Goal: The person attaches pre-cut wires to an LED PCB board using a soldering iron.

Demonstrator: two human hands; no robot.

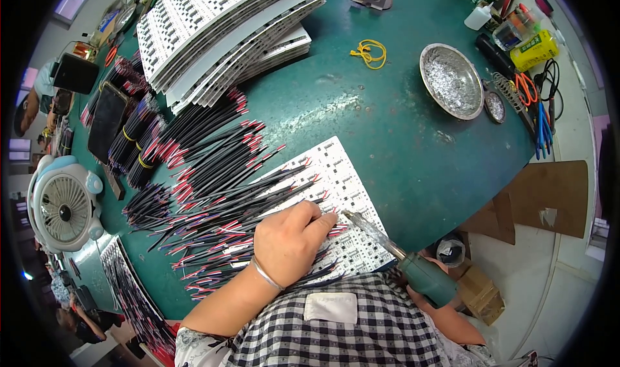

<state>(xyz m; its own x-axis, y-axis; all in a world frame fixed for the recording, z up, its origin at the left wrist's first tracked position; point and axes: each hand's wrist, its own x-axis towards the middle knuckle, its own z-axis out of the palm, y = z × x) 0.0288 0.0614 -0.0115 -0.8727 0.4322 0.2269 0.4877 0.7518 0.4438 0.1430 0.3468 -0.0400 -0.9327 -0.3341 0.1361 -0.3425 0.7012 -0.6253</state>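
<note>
A white panel of small circuit boards [340,167] lies tilted on the green table in front of me. Over it, my left hand [287,238] is closed, thumb and index finger pinched around the end of a thin black wire; the fingertips hide most of the grip. Many black wires [239,202] with red and white ends run from the panel's left side. My right hand [418,297], partly hidden, is wrapped round the green handle of a soldering iron [423,278]. Its metal tip points left, close to my left fingertips, at the panel's surface.
Stacked circuit-board panels [226,38] rise at the far left, beside bundled wires [132,141] and a fan [64,205]. At the far right are a metal bowl [452,80] of silvery bits, a yellow can [535,50] and an iron stand's spring [504,86]. A yellow cord [369,54] lies far off.
</note>
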